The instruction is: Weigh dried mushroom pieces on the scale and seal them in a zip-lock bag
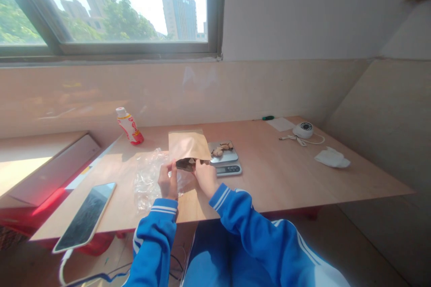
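Observation:
A brown paper bag [188,143] lies on the table with its mouth towards me, and dark and pale pieces show inside the opening. My left hand [168,180] pinches the left edge of the mouth. At the right side of the mouth, my right hand [205,177] is closed on the bag's edge; its fingertips are partly hidden. Just right of the bag stands a digital kitchen scale [229,169], with several light brown dried pieces [220,149], perhaps mushrooms, on its metal plate. A crumpled clear plastic bag [144,184] lies beside and partly under my left hand.
A phone [85,217] with a charging cable overhangs the table's left front edge. A red-and-white bottle [130,128] stands at the back left. Towards the right are a screwdriver [268,118], a paper sheet [281,124], a white dome camera [303,131] with cables and a white tissue [332,158].

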